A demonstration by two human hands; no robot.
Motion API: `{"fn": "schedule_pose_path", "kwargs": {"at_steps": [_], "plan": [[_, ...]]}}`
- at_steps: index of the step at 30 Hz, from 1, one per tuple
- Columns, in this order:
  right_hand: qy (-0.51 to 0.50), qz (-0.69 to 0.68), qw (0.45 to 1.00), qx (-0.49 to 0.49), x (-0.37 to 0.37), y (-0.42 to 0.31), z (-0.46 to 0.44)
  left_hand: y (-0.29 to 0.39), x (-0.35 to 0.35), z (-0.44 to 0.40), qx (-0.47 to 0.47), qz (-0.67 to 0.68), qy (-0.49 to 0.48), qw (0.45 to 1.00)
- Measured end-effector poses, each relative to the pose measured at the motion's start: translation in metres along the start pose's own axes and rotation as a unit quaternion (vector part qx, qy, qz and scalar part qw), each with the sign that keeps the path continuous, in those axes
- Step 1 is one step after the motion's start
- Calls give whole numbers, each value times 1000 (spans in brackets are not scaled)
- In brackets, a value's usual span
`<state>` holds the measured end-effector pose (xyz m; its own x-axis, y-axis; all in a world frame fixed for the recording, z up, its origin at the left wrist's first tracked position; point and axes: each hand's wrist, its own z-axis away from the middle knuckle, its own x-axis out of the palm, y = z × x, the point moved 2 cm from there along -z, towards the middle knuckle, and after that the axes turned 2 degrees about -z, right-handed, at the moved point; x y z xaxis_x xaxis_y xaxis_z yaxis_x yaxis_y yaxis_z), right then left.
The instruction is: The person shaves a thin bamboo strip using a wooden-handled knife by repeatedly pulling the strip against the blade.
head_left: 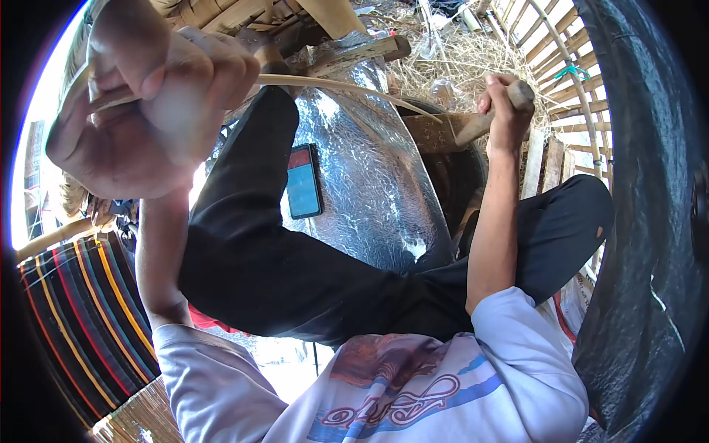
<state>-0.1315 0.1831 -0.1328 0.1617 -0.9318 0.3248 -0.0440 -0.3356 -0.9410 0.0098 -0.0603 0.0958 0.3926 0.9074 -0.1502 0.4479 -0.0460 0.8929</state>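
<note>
My left hand (159,111) is raised close to the camera at the upper left, its fingers closed around a thin bamboo strip (325,81). From that fist the strip runs rightward in a slight curve, its far end reaching a broad, brownish blade. My right hand (506,111) is wrapped around the thick wooden handle of this knife (436,133), with the butt of the handle sticking out past the fingers. Strip and blade meet or overlap near the strip's tip; whether they touch I cannot tell. Part of the strip is hidden inside my left fist.
A phone (303,181) lies on a silvery sheet (362,177) between my bent legs in black trousers (295,288). Straw (458,59) covers the ground ahead. A slatted bamboo wall (583,96) and dark sheeting (642,221) stand right; striped cloth (85,317) lies left.
</note>
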Motion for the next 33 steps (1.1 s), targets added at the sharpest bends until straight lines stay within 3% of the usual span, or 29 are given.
{"fn": "schedule_pose_path", "kwargs": {"at_steps": [2, 5, 8, 11, 17, 22, 25, 28, 31, 33], "plan": [[23, -63, 997, -22, 1, -12, 0, 1, 2, 2, 43, -41, -18, 998], [28, -91, 995, -31, 0, -18, 0, 5, 6, 6, -41, 75, 107, 991], [19, -70, 997, -33, 0, -20, 2, 1, 5, 5, -38, 56, 158, 985], [13, -39, 999, -33, 0, -19, 1, -5, 5, -5, -27, 109, 95, 989], [16, -84, 995, -43, 1, -29, 6, -8, 17, -12, -29, 78, 131, 988], [-59, -229, 963, -126, 14, -82, 28, -9, 19, -11, -47, 104, 177, 977], [-187, -297, 914, -206, 19, -139, 54, -12, 15, -12, -37, 103, 157, 981], [-170, -296, 918, -201, 22, -171, 78, -17, 18, -19, 16, 71, 128, 989], [-194, -355, 889, -213, 19, -188, 91, -16, 18, -16, -39, 99, 199, 974], [-189, -342, 893, -222, 23, -186, 92, -17, 23, -21, -18, 79, 184, 980]]}}
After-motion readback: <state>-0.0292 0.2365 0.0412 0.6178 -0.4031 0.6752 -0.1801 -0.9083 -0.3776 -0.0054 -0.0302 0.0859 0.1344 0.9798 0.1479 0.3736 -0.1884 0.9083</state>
